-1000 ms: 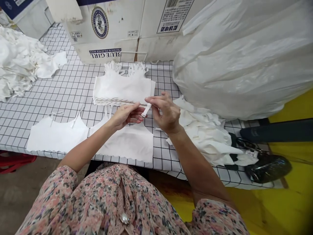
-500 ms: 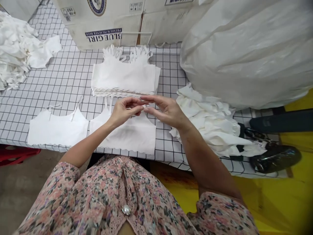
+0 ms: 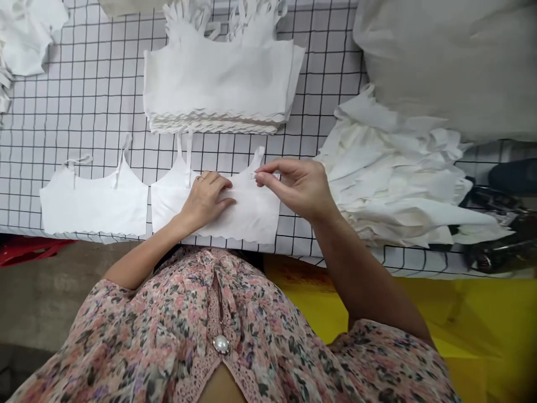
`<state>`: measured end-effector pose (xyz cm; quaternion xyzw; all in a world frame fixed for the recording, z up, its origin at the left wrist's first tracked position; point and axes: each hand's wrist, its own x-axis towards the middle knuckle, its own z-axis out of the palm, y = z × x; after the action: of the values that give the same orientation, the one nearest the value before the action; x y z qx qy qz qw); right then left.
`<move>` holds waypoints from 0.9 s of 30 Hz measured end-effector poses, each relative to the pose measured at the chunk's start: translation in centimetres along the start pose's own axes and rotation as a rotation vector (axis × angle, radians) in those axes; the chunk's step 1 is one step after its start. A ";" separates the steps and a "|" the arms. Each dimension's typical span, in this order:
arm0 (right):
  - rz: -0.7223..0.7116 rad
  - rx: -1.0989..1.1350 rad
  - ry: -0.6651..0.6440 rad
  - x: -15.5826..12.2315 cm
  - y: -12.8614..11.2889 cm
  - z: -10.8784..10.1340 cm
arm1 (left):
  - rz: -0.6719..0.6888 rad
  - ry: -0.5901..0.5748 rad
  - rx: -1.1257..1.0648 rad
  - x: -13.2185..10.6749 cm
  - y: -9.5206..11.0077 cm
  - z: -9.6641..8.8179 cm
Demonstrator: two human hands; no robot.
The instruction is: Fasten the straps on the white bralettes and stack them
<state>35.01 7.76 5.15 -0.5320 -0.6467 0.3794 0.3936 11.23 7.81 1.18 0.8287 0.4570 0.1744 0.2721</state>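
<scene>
A white strappy crop top [image 3: 251,215] lies flat at the table's front edge, directly before me. On its upper middle rests my left hand [image 3: 210,196], thumb apart from the loosely curved fingers, holding nothing. My right hand [image 3: 296,184] pinches the top's right shoulder strap [image 3: 259,157] near its lower end between thumb and index finger. The exact bit pinched is partly hidden by the fingertips. To the left lies a second white crop top [image 3: 94,207], spread flat with both thin straps upward.
Behind the tops sits a neat stack of white tops [image 3: 222,78], straps pointing away. A loose heap of white garments [image 3: 394,168] lies to the right, with a big pale bag [image 3: 453,67] behind it. More white cloth [image 3: 31,36] lies far left on the checked tablecloth [image 3: 100,112].
My hands have separated: the left came down onto the top, and the right took hold of its right strap. The view has tilted down and closer to the table.
</scene>
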 end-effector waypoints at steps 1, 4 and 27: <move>0.049 0.030 -0.007 0.0 0.2 0.1 | -0.009 -0.008 0.022 -0.1 -0.1 0.3; 0.121 0.073 -0.034 0.3 0.6 0.2 | -0.050 -0.026 0.063 -0.1 0.1 0.6; -0.272 -0.256 -0.087 -1.5 2.5 2.4 | -0.149 -0.120 0.036 0.5 1.7 0.1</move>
<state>34.00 6.52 1.75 -0.4684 -0.7720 0.2597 0.3422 12.66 7.46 2.13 0.8061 0.5033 0.0952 0.2963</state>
